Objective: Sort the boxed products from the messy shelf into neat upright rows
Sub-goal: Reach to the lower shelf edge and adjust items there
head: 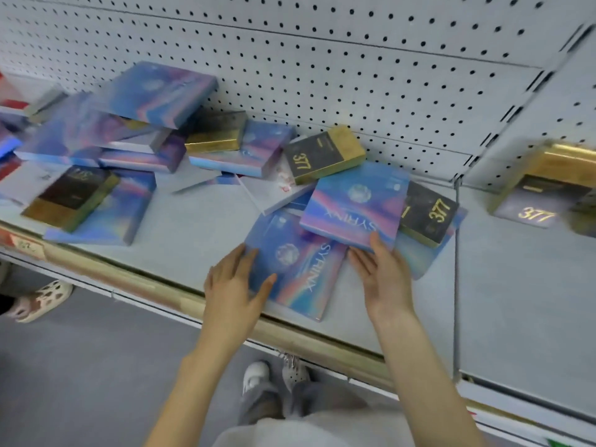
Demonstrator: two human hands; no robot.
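A blue-pink SYRINX box lies flat at the front of the grey shelf. My left hand rests on its left edge, fingers spread. A second SYRINX box lies tilted on top of it. My right hand touches that box's near edge with the thumb, palm open. A black-and-gold 377 box sits just right of them, another behind. More boxes are heaped in a loose pile on the left.
A pegboard back wall stands behind the shelf. A wire divider separates a right bay holding another 377 box. The gold shelf lip runs along the front. Another person's sandalled foot is on the floor at left.
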